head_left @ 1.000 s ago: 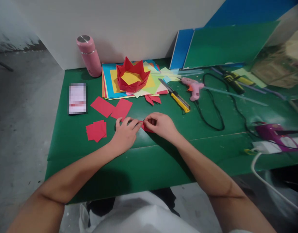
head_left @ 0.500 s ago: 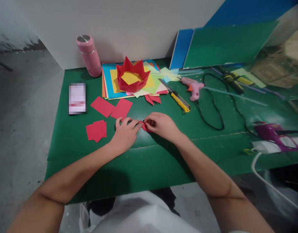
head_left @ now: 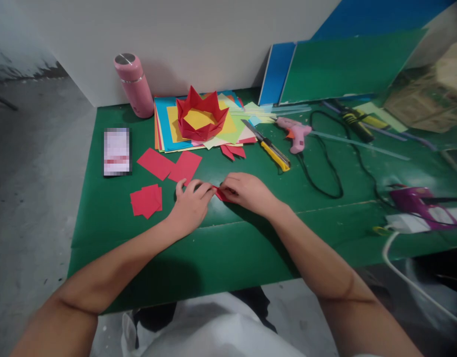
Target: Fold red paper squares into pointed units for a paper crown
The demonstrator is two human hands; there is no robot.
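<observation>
Both my hands rest on the green table [head_left: 228,248] and meet over a small folded red paper piece [head_left: 220,194], mostly hidden beneath them. My left hand [head_left: 191,203] presses its fingertips onto the paper's left end. My right hand [head_left: 247,192] is curled over the right part, fingers pinched on it. To the left lie two red paper rectangles [head_left: 171,165] and a small stack of red squares [head_left: 146,200]. Behind them a red paper crown [head_left: 201,118] stands on a pile of coloured sheets [head_left: 169,126].
A pink bottle [head_left: 134,85] stands at the back left, a phone [head_left: 117,150] lies by the left edge. A yellow utility knife [head_left: 271,151], pink glue gun [head_left: 295,133] with black cable [head_left: 327,163], a purple tool [head_left: 418,201] and blue and green boards [head_left: 340,67] lie to the right.
My hands stay on the red paper piece; my right fingers have flattened slightly over it. The view has shifted a little.
</observation>
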